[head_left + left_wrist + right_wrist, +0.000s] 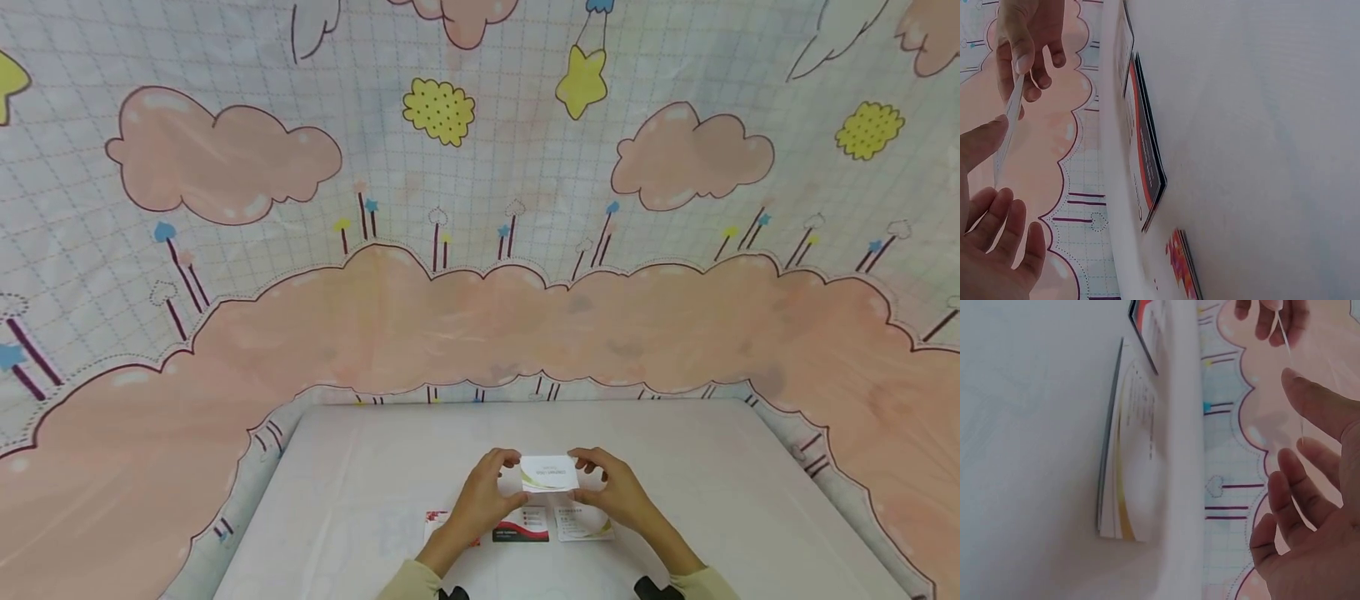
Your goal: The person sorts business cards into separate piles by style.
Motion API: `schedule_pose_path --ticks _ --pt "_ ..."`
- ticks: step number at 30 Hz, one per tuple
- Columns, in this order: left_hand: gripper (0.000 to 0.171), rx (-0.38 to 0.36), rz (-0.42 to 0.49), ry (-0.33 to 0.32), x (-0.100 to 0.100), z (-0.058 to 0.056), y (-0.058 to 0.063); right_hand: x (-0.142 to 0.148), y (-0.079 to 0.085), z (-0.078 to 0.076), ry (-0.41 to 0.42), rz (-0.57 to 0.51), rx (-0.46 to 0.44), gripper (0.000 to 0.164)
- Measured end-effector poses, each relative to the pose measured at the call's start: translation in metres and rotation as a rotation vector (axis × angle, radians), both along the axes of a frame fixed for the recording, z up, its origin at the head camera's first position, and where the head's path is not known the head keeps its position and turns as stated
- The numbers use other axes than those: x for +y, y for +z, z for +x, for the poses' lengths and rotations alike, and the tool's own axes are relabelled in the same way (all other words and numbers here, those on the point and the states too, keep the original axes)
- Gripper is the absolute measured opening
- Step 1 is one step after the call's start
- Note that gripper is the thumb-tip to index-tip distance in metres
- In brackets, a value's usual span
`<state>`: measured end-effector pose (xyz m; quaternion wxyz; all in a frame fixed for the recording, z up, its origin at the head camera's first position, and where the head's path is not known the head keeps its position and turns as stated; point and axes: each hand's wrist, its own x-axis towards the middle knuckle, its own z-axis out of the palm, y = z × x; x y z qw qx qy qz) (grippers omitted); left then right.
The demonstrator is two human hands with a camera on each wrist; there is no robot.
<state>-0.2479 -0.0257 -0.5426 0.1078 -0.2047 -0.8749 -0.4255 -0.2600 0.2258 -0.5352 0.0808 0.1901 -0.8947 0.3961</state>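
Note:
Between both hands a white business card (550, 473) with a green curved stripe is held up above the table. My left hand (483, 496) pinches its left edge between thumb and fingers. At the opposite edge my right hand (613, 490) grips it the same way. Seen nearly edge-on, the card (1009, 134) spans from hand to hand in the left wrist view. Beneath lie a red, black and white card stack (521, 525) and a white card stack with a yellow-green corner (583, 525). A red-patterned card stack (437, 521) is partly hidden behind the left hand and forearm.
A white table (360, 483) spreads around the cards. Behind and beside it hangs a cloth (480, 325) printed with pink clouds and stars. Dark bands (656, 588) sit at the wrists, by the light sleeves (705, 583).

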Motion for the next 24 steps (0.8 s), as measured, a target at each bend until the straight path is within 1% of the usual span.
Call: schedule_pose_path --ticks 3,10,18,24 --pt "0.054 0.010 -0.018 -0.008 0.004 0.004 -0.002 0.005 -0.002 0.005 -0.018 0.017 0.000 0.056" --pt "0.054 -0.019 -0.066 -0.020 0.015 0.012 -0.007 0.019 -0.010 0.014 -0.034 0.022 -0.029 0.058" --pt "0.052 -0.009 -0.112 -0.048 0.028 0.017 -0.014 0.034 -0.016 0.024 -0.065 0.055 -0.069 0.059" --pt "0.052 -0.007 -0.145 -0.046 0.037 0.019 -0.018 0.044 -0.023 0.027 -0.049 0.061 -0.090 0.057"
